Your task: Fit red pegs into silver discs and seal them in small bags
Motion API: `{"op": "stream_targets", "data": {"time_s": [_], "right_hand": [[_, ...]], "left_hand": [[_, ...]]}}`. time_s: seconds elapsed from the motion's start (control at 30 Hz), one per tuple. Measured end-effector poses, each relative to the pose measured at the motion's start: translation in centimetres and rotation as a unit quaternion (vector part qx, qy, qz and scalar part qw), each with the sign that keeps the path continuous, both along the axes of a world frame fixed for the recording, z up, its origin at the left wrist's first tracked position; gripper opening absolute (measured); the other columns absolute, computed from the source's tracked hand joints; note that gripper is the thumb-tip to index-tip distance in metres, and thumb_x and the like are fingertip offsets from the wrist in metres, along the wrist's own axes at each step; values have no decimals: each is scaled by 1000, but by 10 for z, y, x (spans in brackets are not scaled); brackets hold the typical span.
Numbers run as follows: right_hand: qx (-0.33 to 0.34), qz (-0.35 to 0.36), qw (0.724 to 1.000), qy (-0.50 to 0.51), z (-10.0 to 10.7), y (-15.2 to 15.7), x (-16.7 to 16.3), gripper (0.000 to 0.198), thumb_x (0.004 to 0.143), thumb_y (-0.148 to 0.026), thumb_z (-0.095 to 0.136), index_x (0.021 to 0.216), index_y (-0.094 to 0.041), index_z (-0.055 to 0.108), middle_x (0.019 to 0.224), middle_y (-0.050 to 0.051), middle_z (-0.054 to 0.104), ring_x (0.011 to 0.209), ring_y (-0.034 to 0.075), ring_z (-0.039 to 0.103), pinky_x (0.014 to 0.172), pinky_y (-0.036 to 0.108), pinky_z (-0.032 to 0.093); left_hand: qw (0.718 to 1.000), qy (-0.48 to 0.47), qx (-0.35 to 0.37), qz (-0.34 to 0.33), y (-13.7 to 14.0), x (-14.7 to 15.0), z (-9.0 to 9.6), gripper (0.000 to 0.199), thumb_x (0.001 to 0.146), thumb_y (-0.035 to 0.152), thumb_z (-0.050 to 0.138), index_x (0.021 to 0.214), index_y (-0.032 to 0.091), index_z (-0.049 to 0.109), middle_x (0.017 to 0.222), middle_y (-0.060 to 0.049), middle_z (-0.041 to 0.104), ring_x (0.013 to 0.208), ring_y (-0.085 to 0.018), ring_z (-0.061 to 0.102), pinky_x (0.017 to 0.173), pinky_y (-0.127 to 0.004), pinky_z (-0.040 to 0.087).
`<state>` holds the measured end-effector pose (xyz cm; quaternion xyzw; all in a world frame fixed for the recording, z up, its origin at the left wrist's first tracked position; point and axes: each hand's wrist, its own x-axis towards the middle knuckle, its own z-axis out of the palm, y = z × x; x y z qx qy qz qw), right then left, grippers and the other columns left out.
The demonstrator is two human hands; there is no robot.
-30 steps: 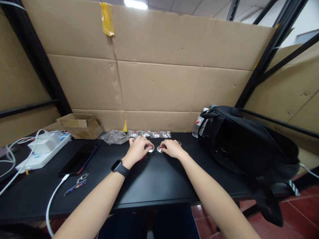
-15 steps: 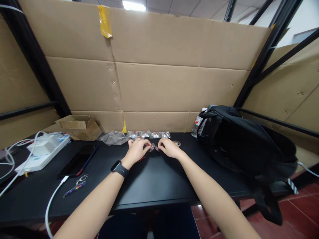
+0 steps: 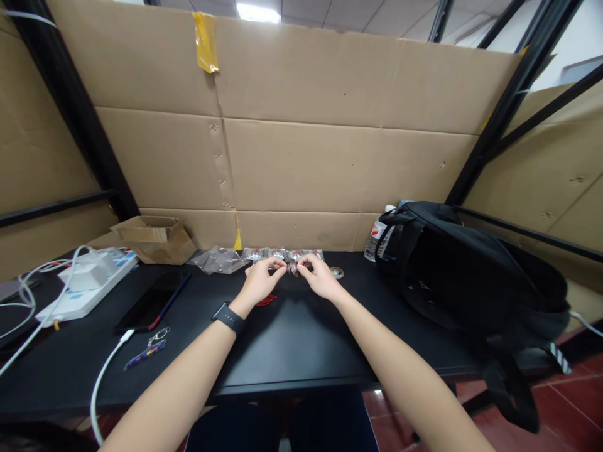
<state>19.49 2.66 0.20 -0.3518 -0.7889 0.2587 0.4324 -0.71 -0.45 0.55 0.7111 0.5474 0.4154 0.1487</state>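
My left hand [image 3: 264,279], with a black watch on its wrist, pinches a small shiny round disc [image 3: 289,268] over the table. Opposite it, my right hand [image 3: 320,276] pinches a second shiny round piece [image 3: 294,270]. The two pieces are close together at my fingertips; whether they touch, I cannot tell. A red cord [image 3: 267,301] lies just below my left hand. To the right of my right hand rests another flat round disc [image 3: 337,272]. Behind my hands is a row of clear packets [image 3: 257,253] with shiny round things inside, partly covered by my fingers.
A crumpled clear plastic bag [image 3: 219,260] and an open cardboard box [image 3: 155,240] lie back left. Nearer are a phone [image 3: 153,302], a keychain [image 3: 146,355] and a power strip [image 3: 89,290]. A bottle [image 3: 375,240] and black backpack [image 3: 471,276] stand right, before the cardboard wall [image 3: 301,157].
My hands have drawn closer and risen slightly, so the two round pieces now sit nearly together. More of the red cord shows below my left hand. The view has shifted a little.
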Motion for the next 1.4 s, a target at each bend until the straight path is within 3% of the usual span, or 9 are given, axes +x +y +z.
{"op": "stream_targets", "data": {"time_s": [0.13, 0.37, 0.5, 0.7, 0.9, 1.0, 1.17, 1.27, 1.4], "right_hand": [[-109, 31, 991, 69, -6, -1, -5, 18, 90, -38, 60, 88, -20, 59, 104, 5, 68, 92, 18, 67, 73, 29, 55], [-286, 99, 933, 197, -6, -10, -9, 35, 82, -48, 74, 88, -19, 55, 101, 4, 65, 83, 20, 75, 69, 32, 62], [-322, 115, 910, 233, -2, -13, -8, 34, 80, -42, 78, 90, -20, 55, 102, 3, 66, 82, 20, 76, 71, 34, 63], [-360, 130, 895, 229, 3, -17, -6, 37, 87, -25, 71, 122, -26, 59, 111, 7, 69, 83, 19, 76, 76, 33, 64], [-390, 129, 881, 235, 2, -10, -2, 39, 86, -19, 70, 124, -20, 62, 102, 9, 73, 85, 21, 77, 83, 34, 63], [-389, 112, 882, 242, 3, -6, 1, 39, 85, -22, 72, 123, -19, 63, 97, 8, 73, 83, 22, 77, 86, 37, 63], [-369, 104, 890, 248, 8, -6, 6, 47, 76, -24, 83, 120, -21, 63, 100, 6, 71, 83, 20, 76, 91, 41, 62], [-363, 97, 892, 249, 10, -7, 8, 50, 72, -20, 86, 117, -21, 63, 99, 6, 69, 83, 19, 75, 93, 42, 62], [-357, 80, 897, 250, 11, -6, 10, 47, 73, -19, 84, 115, -20, 63, 100, 6, 69, 79, 18, 75, 90, 42, 62]], "left_hand": [[999, -19, 27, -29, -1, 3, -2, 16, 89, 40, 61, 92, 28, 71, 97, 3, 77, 97, -19, 70, 92, -32, 46], [999, -9, 28, -28, -3, 3, -1, 19, 90, 42, 60, 92, 28, 72, 95, 3, 77, 95, -19, 71, 89, -31, 47], [999, 3, 23, -23, -4, 3, 1, 18, 90, 41, 60, 92, 29, 72, 95, 4, 77, 96, -19, 70, 90, -32, 45], [999, 45, 16, -12, -5, 1, 3, 19, 90, 42, 58, 95, 30, 73, 98, 4, 77, 99, -21, 69, 93, -36, 42], [995, 103, 12, -4, -3, 0, 1, 22, 92, 45, 56, 97, 30, 71, 103, 1, 76, 104, -24, 65, 95, -40, 39], [988, 148, 20, 46, 4, -15, 0, 24, 90, 44, 58, 107, 31, 68, 114, -3, 73, 113, -28, 59, 95, -44, 38], [942, 238, 2, 236, 19, -66, -9, 42, 83, 42, 64, 122, 26, 64, 130, -15, 61, 122, -39, 47, 95, -54, 36], [923, 245, -34, 296, 24, -90, -15, 33, 82, 45, 63, 108, 26, 71, 126, -17, 62, 119, -42, 45, 92, -56, 36], [921, 227, -76, 308, 23, -97, -16, 20, 82, 38, 60, 83, 25, 74, 110, -14, 68, 112, -41, 48, 89, -55, 35]]}}
